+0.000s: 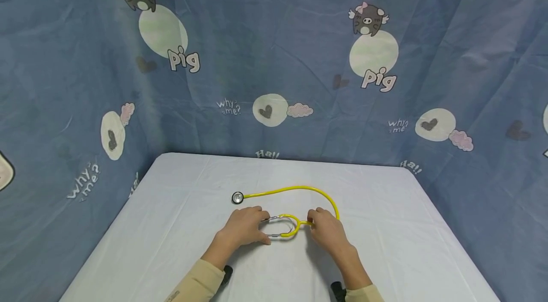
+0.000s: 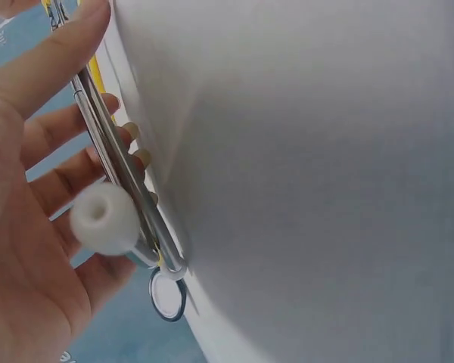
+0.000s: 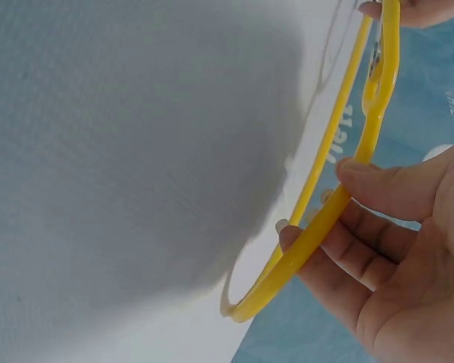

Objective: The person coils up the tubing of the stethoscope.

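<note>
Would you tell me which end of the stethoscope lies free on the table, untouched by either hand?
The round chest piece, at the far end of the yellow tubing. The left hand holds the metal ear tubes; the right hand pinches the tubing.

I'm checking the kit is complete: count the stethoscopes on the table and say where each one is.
1. A single yellow stethoscope lies mid-table: its chest piece rests beyond the left hand, which holds the metal ear tubes, while the right hand pinches the yellow tubing. None looks hidden.
</note>
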The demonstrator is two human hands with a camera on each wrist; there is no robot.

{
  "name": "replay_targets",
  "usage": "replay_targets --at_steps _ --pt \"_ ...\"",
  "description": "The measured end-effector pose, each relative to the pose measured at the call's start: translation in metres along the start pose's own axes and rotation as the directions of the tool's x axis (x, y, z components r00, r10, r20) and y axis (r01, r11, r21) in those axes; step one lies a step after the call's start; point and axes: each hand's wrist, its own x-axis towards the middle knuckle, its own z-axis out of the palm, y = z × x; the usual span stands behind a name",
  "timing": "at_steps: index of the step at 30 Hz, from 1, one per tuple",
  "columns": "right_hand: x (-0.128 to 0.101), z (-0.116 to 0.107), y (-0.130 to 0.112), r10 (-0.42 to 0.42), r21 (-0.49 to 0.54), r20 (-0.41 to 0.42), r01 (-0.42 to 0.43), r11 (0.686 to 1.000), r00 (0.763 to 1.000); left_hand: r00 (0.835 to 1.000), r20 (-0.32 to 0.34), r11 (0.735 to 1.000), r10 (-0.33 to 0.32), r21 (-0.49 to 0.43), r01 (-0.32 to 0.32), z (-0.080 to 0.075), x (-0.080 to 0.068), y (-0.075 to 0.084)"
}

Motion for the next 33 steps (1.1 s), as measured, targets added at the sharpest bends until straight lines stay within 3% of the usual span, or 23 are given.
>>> replay_targets --at_steps 20,33 --pt "0.0 -0.009 0.002 0.0 0.036 -0.039 0.001 0.999 0.999 0.992 -0.106 0.975 0.062 -0.208 -0.083 -0.005 0.002 0.001" --pt "-0.003 -0.011 0.005 0.034 0.073 -0.1 -0.026 0.997 0.994 0.968 -0.215 0.965 0.126 -0.201 -0.17 -0.01 0.002 0.003"
